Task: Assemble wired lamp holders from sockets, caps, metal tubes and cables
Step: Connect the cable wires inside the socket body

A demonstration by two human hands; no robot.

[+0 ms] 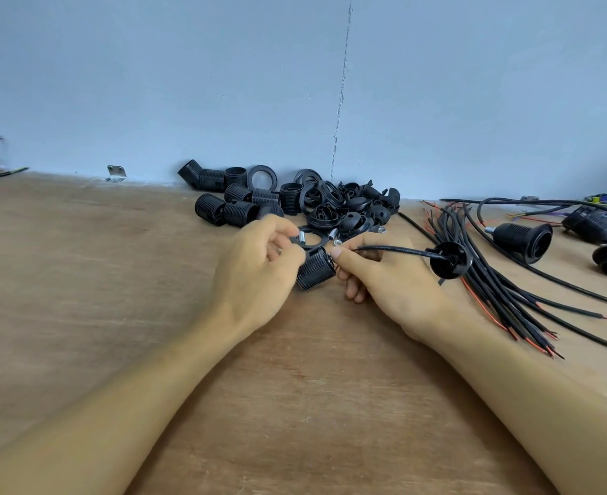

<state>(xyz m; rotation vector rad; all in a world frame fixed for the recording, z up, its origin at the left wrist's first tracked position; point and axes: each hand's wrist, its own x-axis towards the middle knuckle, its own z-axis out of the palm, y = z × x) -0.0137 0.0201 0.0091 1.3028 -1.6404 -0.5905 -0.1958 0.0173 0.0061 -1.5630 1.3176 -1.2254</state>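
Left grip [255,266] pinching metal tube [300,239] at fingertips; threaded socket [316,269] btwn both grips, mid bench [80,280]. Right grip [384,276] pinching cable [398,249] by socket; cap [450,260] strung on cable, further rt. Spare cables [502,287] fanned on bench, far rt.

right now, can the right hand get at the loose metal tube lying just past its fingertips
Probably yes: the metal tube lies on the table just beyond the right hand, nothing between them. But that hand pinches the cable, so it would need to let go first.
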